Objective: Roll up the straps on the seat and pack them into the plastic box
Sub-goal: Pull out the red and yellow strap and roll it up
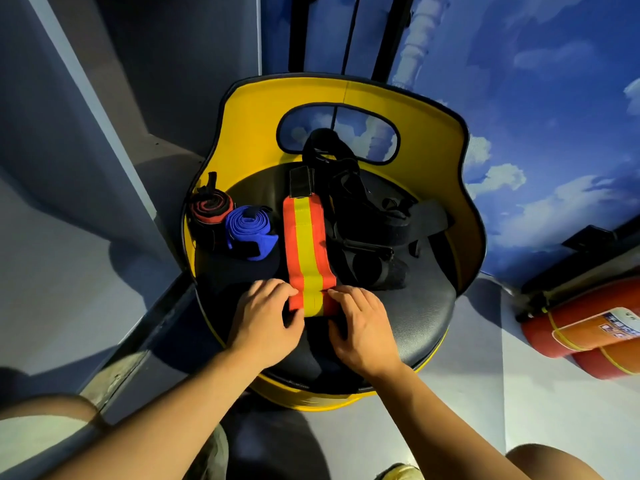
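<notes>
An orange strap with a yellow middle stripe [307,244] lies stretched along the black seat cushion [422,317], its black velcro tab at the far end. Its near end is rolled into a small coil. My left hand [266,320] pinches the coil's left side and my right hand [360,323] pinches its right side. A rolled blue strap [247,228] and a rolled red-and-black strap [209,209] stand at the seat's left. A heap of loose black straps [367,226] lies to the right of the orange one. No plastic box is in view.
The seat has a yellow curved back [346,91] with an oval cut-out. A red fire extinguisher [585,327] lies on the floor at the right. Grey walls close in on the left, a sky-painted wall on the right. My knees show at the bottom.
</notes>
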